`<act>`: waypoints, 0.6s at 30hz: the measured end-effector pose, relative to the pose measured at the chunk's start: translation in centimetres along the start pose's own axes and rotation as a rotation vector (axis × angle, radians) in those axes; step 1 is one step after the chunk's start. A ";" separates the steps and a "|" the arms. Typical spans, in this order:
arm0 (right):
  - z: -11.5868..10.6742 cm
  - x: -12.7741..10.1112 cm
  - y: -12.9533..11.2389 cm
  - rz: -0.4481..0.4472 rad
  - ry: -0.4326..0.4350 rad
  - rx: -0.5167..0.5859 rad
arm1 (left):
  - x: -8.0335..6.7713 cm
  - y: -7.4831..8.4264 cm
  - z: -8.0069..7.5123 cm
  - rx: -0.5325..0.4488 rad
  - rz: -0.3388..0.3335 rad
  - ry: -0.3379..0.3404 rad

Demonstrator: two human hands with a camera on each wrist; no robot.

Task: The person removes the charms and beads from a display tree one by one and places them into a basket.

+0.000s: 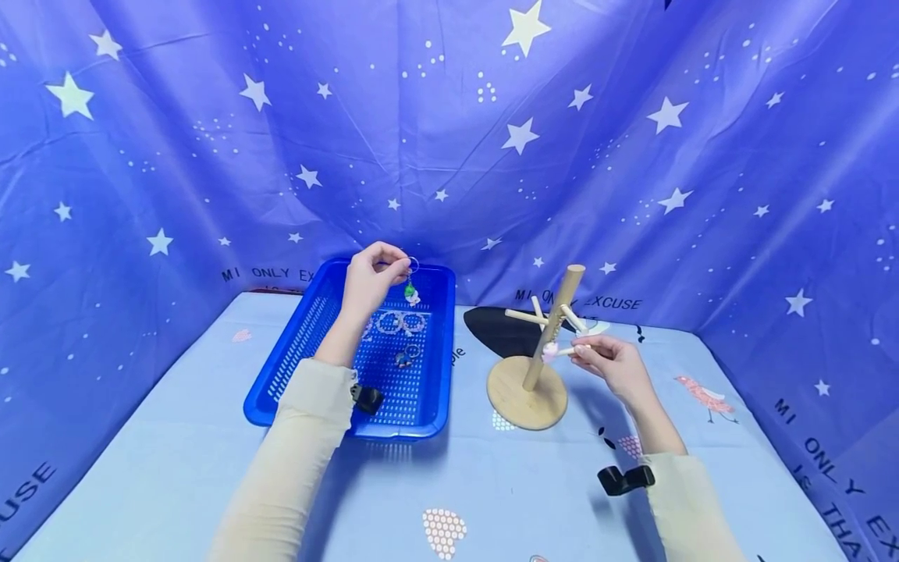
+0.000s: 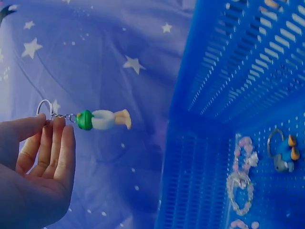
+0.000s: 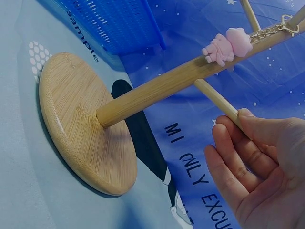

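Note:
Over the blue basket point(image 1: 448, 367), my left hand point(image 1: 371, 282) pinches the metal ring of a keychain point(image 2: 102, 119). Its small figure, green on top with a white body, dangles in the air below the fingers. My right hand point(image 1: 616, 368) pinches the end of a lower peg point(image 3: 217, 98) on a wooden stand point(image 1: 528, 396) between thumb and index finger. From a higher peg of that stand hangs a pink figure keychain point(image 3: 231, 46) on a gold-coloured chain, lying along the post. The stand is upright on its round base.
Inside the basket lie several beaded bracelets point(image 2: 240, 194) and another keychain with a blue and grey figure point(image 2: 286, 155). More pegs point(image 1: 525, 317) stick out from the stand's left side. A star-printed curtain point(image 1: 449, 156) rises behind the cloth-covered table point(image 1: 393, 515).

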State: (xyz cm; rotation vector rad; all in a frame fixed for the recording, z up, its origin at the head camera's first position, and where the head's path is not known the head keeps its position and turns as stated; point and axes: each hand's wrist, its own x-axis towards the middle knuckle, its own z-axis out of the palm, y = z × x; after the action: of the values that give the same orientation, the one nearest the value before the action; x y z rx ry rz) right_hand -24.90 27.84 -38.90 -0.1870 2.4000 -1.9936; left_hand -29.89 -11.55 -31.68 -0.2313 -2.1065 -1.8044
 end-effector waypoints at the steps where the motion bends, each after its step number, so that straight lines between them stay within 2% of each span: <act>1: 0.0 0.0 0.0 0.000 0.001 -0.002 | 0.1 -0.2 -0.2 0.002 -0.008 0.000; 12: 0.1 0.1 0.4 -0.019 -0.006 0.013 | 0.8 -4.1 -1.6 0.053 -0.147 -0.063; 15: 0.0 0.1 0.5 -0.017 -0.008 0.012 | 1.1 -4.9 -2.0 0.089 -0.169 -0.123; 18: -0.1 0.1 0.4 -0.016 0.002 0.016 | 1.3 -5.4 -2.3 0.133 -0.192 -0.228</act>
State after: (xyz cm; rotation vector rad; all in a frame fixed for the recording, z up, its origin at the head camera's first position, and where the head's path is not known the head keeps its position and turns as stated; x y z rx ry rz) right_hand -24.99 28.00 -39.27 -0.2046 2.3901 -2.0199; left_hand -32.63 -14.93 -35.92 -0.2158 -2.4731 -1.8059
